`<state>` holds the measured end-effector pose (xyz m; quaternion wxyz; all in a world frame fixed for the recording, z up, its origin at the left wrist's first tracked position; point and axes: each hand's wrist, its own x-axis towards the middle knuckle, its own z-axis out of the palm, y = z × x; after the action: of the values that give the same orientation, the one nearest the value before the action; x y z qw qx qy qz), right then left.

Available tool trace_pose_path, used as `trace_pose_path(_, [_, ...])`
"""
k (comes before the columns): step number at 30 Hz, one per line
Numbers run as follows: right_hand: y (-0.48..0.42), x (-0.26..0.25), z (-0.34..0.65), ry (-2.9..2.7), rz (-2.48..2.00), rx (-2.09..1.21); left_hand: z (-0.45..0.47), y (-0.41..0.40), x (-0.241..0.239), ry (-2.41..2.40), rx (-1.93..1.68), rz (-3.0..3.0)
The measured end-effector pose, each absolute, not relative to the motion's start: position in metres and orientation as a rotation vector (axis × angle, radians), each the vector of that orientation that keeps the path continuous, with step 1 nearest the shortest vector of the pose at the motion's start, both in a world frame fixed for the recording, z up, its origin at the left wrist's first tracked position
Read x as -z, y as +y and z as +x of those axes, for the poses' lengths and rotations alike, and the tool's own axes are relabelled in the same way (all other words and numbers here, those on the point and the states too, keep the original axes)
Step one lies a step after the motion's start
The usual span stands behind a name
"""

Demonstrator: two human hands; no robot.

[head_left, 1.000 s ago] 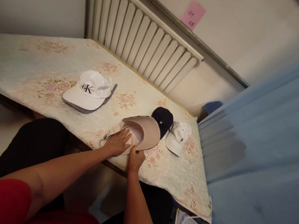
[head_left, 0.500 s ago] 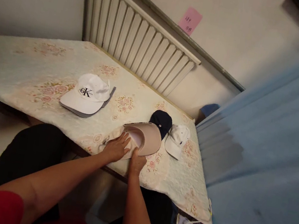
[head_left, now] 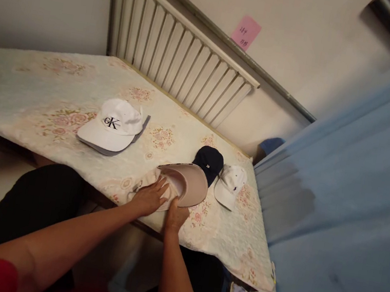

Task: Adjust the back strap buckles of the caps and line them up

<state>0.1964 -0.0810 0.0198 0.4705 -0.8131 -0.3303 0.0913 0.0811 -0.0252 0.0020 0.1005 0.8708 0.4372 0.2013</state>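
While in right hand's pinch (left fingers spread), beige cap crosswise, brim rightward.

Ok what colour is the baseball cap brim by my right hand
The baseball cap brim is pinkish beige; head view shows it.

Left grip lies palm-down, loosely spread; right grip is curled.

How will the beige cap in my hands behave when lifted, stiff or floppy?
The beige cap probably has a stiff brim, since it holds a smooth curve. Its crown will likely flop, as the cloth looks wrinkled beside the left hand.
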Motion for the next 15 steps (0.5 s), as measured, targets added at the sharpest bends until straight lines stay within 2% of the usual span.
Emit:
trace_pose_path(9, [-0.083, -0.021, 0.192, -0.822, -2.013, -0.18, 0.061, -0.035, -0.008, 1.315, -0.472, 2.403])
trace_pose_path(15, [-0.083, -0.022, 0.19, -0.819, -2.032, -0.184, 0.051, -0.028, -0.022, 1.469, -0.642, 2.199])
